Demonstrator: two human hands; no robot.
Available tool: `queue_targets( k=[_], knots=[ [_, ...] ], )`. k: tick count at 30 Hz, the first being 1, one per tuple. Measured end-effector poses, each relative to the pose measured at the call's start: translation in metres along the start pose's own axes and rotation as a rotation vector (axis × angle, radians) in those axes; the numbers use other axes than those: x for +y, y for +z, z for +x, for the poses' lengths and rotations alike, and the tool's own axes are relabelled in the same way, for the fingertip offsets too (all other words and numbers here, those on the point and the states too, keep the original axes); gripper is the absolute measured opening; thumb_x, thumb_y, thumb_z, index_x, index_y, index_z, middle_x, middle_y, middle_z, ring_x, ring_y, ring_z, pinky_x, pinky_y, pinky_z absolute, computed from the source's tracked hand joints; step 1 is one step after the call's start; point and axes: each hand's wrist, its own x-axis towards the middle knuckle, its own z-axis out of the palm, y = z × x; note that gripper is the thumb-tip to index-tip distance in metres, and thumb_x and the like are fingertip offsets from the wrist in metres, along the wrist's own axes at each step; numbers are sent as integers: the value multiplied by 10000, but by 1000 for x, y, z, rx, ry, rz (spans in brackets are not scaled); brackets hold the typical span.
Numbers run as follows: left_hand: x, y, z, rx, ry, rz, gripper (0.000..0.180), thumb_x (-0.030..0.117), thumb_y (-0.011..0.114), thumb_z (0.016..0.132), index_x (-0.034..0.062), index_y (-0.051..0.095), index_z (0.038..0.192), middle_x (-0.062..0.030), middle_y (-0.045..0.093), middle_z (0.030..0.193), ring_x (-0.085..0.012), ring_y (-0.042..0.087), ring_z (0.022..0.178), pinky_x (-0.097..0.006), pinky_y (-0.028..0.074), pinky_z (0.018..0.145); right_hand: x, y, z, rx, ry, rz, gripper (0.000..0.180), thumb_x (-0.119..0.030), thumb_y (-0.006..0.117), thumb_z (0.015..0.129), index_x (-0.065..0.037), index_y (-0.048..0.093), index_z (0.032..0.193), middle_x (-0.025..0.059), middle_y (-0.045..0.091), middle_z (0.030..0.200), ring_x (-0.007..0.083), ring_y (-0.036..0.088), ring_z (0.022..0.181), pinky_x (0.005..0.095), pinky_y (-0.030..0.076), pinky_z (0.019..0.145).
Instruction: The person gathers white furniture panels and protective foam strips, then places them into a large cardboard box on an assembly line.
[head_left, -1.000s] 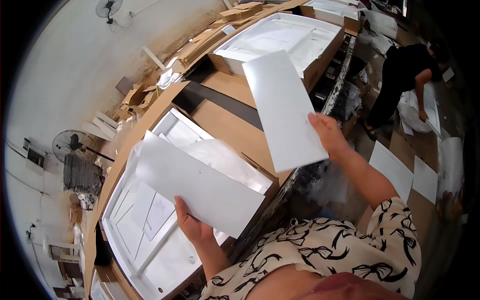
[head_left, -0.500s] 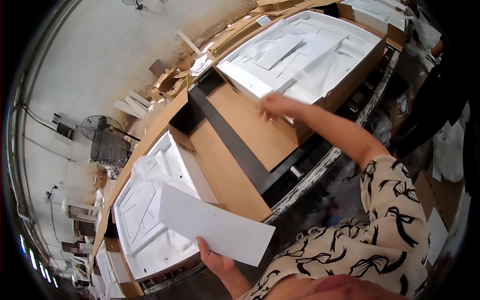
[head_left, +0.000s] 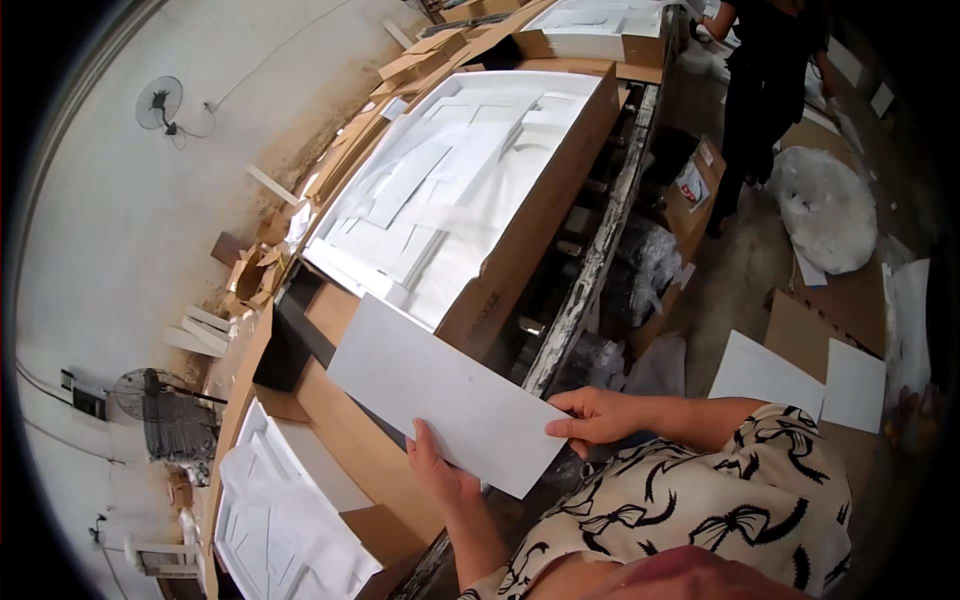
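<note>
A flat white rectangular board (head_left: 448, 392) spans the space in front of me, tilted, with a small mark near its middle. My left hand (head_left: 440, 468) grips its near long edge, thumb on top and fingers hidden underneath. At the board's right end my right hand (head_left: 598, 418) pinches the edge between thumb and fingers. Beyond the board lies an open cardboard box (head_left: 545, 225) with white foam, thin sheeting and a loose white panel (head_left: 410, 185) inside. The board covers part of this box's near corner.
Another open box with white foam edging (head_left: 290, 500) lies at lower left on the roller conveyor, whose worn rail (head_left: 590, 270) runs along its right side. White panels (head_left: 765, 375) and a bag of clear plastic (head_left: 825, 208) lie on the floor at right. A person in dark clothes (head_left: 765, 90) stands beyond.
My right hand has come back from over the far box and taken hold of the board's right end. My view has turned right, and the board remains in my left hand.
</note>
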Motion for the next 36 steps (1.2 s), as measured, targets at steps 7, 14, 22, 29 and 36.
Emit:
queue_targets(
  k=[7, 14, 22, 29, 36],
  knots=[
    [-56, 80, 41, -362, -28, 129, 354, 157, 438, 947, 3, 406, 1264, -165, 558, 1147, -254, 583, 999, -367, 492, 835, -49, -120, -39, 359, -173, 27, 250, -222, 478, 945, 1, 552, 1030, 27, 612, 739, 56, 559, 538, 181, 404, 448],
    [-155, 125, 84, 119, 111, 434, 304, 127, 498, 922, -27, 485, 1185, -181, 607, 1041, -250, 632, 856, -323, 535, 729, -124, -348, -45, 672, -443, 35, 222, -204, 481, 944, 3, 542, 997, 27, 587, 682, 56, 534, 487, 179, 394, 410],
    [-223, 211, 156, 267, 749, 1758, 549, 175, 636, 814, 46, 423, 1304, -201, 222, 1431, -344, 172, 1345, -450, 135, 1085, -239, -625, 18, 906, -566, 93, 236, -251, 510, 928, -22, 559, 955, 49, 568, 625, 101, 502, 496, 211, 396, 455],
    [-244, 205, 194, 374, 637, 2210, 962, 207, 726, 618, 90, 193, 1411, -203, 138, 1438, -385, 100, 1350, -511, 73, 1088, -340, -867, 121, 1216, -497, 67, 348, -277, 535, 899, 67, 500, 938, 172, 579, 864, 215, 604, 737, 309, 502, 605],
    [-235, 207, 176, 341, 635, 2190, 1013, 289, 771, 621, 90, 175, 1417, -219, 135, 1437, -406, 94, 1343, -512, 88, 1086, -215, -709, 127, 704, -274, -235, 279, -218, 520, 887, 48, 583, 942, 108, 626, 860, 197, 641, 701, 280, 495, 590]
  ],
)
